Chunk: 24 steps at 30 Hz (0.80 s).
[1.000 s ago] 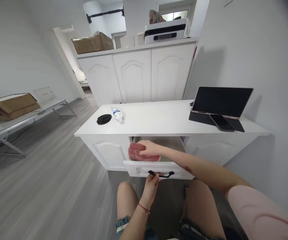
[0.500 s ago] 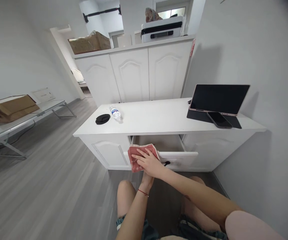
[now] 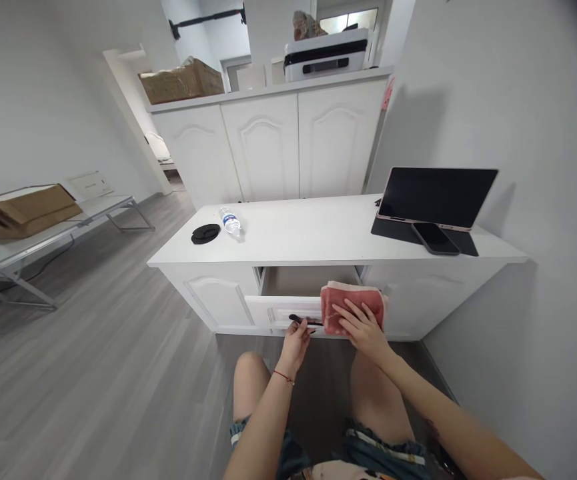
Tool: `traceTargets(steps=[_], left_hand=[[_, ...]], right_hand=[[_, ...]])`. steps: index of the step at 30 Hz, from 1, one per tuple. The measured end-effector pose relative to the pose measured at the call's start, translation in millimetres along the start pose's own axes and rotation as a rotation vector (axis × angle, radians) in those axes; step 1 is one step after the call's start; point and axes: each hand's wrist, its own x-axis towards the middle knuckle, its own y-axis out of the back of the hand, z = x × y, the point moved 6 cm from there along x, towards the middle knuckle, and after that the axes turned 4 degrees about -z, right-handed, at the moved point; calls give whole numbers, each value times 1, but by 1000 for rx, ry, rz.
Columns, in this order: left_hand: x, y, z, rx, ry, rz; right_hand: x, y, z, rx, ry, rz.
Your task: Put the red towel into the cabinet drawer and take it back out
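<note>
A low white cabinet (image 3: 318, 240) stands in front of me with its middle drawer (image 3: 281, 308) partly pulled out. My left hand (image 3: 295, 340) grips the drawer's black handle (image 3: 302, 322). My right hand (image 3: 363, 325) presses a folded red cloth (image 3: 351, 307) flat against the right part of the drawer front, fingers spread over the cloth. My knees show below both hands.
On the cabinet top lie a water bottle (image 3: 231, 223), a black round lid (image 3: 205, 233), a tablet on a stand (image 3: 435, 197) and a phone (image 3: 434, 238). A wall runs close on the right. A low table with a cardboard box (image 3: 23, 210) stands at left.
The cloth came out of the drawer, went over the left of the drawer front, then slid right. The drawer is pushed further in. My left hand stays on the handle.
</note>
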Motion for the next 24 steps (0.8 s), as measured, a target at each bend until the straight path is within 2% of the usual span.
traceTargets(steps=[4,8,17,21,24], left_hand=[[-1,-2,0,15,-6,-4],[-2,-2,0,25,-9,5],[-2,-1,-1,24,-21,22],[-5,-4,-2,-30,5,27],[-9,-5,-3,-88,33,31]], right_hand=[[-23,-12,16,-39,-104,55],[-43,-31,22,-66,-102,51],[-68,-79,21,-80,91,-83],[-62,-84,9,-131,246,-44],[-52,-88,-9,-309,383,-17]])
